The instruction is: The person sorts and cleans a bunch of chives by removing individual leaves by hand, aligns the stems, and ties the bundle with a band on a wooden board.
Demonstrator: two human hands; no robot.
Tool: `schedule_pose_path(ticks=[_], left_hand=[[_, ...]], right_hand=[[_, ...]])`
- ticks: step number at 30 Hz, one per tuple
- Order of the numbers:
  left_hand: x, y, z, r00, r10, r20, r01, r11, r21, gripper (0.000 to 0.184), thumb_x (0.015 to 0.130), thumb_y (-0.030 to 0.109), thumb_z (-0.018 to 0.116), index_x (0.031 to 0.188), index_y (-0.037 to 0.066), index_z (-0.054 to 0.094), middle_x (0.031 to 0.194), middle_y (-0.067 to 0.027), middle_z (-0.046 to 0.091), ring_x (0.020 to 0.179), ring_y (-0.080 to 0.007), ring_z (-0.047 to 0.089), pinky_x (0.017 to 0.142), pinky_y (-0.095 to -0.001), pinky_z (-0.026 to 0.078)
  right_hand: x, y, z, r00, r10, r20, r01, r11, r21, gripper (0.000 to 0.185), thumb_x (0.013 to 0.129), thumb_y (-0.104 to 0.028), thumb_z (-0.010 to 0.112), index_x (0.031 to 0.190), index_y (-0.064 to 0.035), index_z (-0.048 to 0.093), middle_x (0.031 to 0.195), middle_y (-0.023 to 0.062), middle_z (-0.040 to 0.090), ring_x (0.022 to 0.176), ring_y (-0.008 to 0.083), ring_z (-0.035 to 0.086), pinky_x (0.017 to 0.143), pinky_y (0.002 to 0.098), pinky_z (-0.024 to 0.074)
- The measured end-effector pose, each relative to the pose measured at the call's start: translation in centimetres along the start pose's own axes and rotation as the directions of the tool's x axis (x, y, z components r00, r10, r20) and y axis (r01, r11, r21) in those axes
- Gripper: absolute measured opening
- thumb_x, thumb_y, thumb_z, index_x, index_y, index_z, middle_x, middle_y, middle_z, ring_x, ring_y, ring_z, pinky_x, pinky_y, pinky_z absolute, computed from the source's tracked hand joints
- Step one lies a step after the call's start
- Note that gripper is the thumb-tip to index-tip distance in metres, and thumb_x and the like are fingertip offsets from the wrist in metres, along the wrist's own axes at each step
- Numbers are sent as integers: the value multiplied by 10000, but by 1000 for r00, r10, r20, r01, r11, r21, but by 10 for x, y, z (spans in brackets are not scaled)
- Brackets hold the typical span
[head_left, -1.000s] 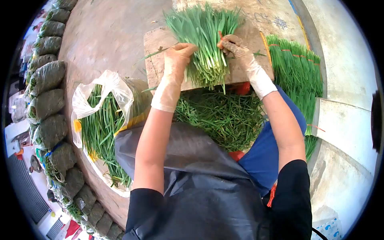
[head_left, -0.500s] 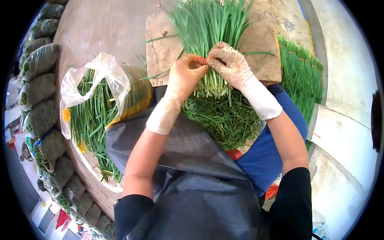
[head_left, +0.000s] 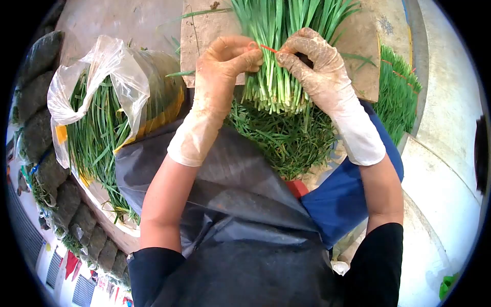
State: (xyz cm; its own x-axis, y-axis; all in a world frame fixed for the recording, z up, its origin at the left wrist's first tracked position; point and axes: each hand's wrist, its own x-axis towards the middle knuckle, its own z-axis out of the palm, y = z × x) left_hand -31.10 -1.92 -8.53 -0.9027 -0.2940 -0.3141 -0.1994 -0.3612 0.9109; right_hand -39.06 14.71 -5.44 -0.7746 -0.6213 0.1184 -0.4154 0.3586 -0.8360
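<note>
A thick bunch of garlic chives (head_left: 276, 77) lies over the edge of a wooden board (head_left: 212, 36), its pale cut ends towards me. A thin red tie (head_left: 268, 49) crosses the front of the bunch. My right hand (head_left: 317, 59), in a soiled pale glove, pinches the tie's right end at the bunch's right side. My left hand (head_left: 220, 66), gloved too, is closed at the left side, with a bit of red at its fingertips. The tie's course behind the stalks is hidden.
Below the board lies a heap of loose green trimmings (head_left: 286, 143). An open plastic bag (head_left: 138, 71) of chives stands at the left, and tied bunches (head_left: 396, 102) at the right. Dark wrapped bundles (head_left: 38, 92) line the far left. A dark apron (head_left: 245, 204) covers my lap.
My hands have moved apart, from meeting at the front of the bunch to its two sides. The red tie now shows stretched between them. The whole view has shifted slightly.
</note>
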Motion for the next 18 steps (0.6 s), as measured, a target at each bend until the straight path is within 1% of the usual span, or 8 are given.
schedule_pose_path(ticks=[5, 7, 9, 13, 15, 16, 17, 18], left_hand=[[-1, -2, 4, 998, 5, -64, -6, 1000, -14, 262, 829, 58, 706, 1050, -13, 584, 897, -98, 687, 779, -143, 649, 723, -260, 522], [-2, -2, 7, 996, 15, -84, -17, 1000, -21, 265, 824, 57, 711, 1044, -13, 582, 890, -99, 691, 767, -144, 650, 721, -262, 523], [-4, -1, 9, 992, 34, -122, -29, 999, 44, 280, 810, 46, 725, 1040, -17, 579, 879, -96, 694, 757, -137, 649, 718, -258, 520], [-5, -2, 9, 990, 68, -121, -59, 995, 78, 282, 799, 36, 737, 1031, -14, 585, 876, -90, 692, 765, -128, 645, 724, -254, 518], [-6, 0, 10, 988, 108, -115, -82, 974, 212, 306, 786, 14, 741, 1057, -11, 599, 891, -71, 689, 796, -121, 641, 750, -248, 517], [-6, -1, 9, 987, 108, -115, -82, 974, 212, 306, 786, 14, 741, 1057, -11, 599, 891, -71, 689, 796, -121, 641, 750, -248, 517], [-5, -3, 8, 985, 153, -81, -130, 962, 241, 312, 797, 35, 736, 1077, -9, 605, 899, -62, 686, 811, -122, 638, 773, -253, 515], [-5, -4, 6, 979, 197, -47, -177, 947, 268, 319, 808, 56, 730, 1097, -6, 610, 908, -54, 683, 826, -123, 636, 796, -259, 513]], right_hand=[[-2, -2, 8, 998, -32, -52, 30, 998, -53, 93, 795, -140, 683, 813, -56, 647, 820, 86, 590, 785, 263, 611, 707, 346, 486], [-1, -7, 10, 999, -24, -39, 16, 979, -205, 111, 801, -177, 665, 827, -69, 661, 868, 95, 611, 842, 272, 619, 737, 363, 492], [-1, -8, 15, 998, -33, -51, 20, 968, -251, 127, 804, -195, 654, 830, -71, 666, 889, 99, 616, 870, 279, 618, 754, 375, 493], [0, -9, 23, 996, -51, -68, 22, 926, -376, 170, 813, -231, 630, 832, -69, 676, 926, 108, 621, 918, 292, 609, 790, 396, 495], [2, -15, 24, 998, -35, -56, 10, 921, -389, 179, 822, -233, 618, 840, -66, 680, 929, 111, 625, 914, 298, 611, 792, 398, 498], [3, -16, 25, 999, -19, -35, 2, 895, -447, 185, 829, -236, 609, 855, -68, 682, 944, 111, 627, 921, 296, 612, 798, 398, 500], [3, -16, 25, 1000, -3, -15, -5, 864, -503, 192, 835, -239, 600, 870, -70, 684, 960, 110, 629, 928, 294, 612, 803, 398, 502], [4, -16, 26, 1000, -4, -15, -4, 864, -503, 192, 835, -239, 600, 870, -70, 684, 960, 110, 629, 928, 294, 612, 803, 398, 502]])
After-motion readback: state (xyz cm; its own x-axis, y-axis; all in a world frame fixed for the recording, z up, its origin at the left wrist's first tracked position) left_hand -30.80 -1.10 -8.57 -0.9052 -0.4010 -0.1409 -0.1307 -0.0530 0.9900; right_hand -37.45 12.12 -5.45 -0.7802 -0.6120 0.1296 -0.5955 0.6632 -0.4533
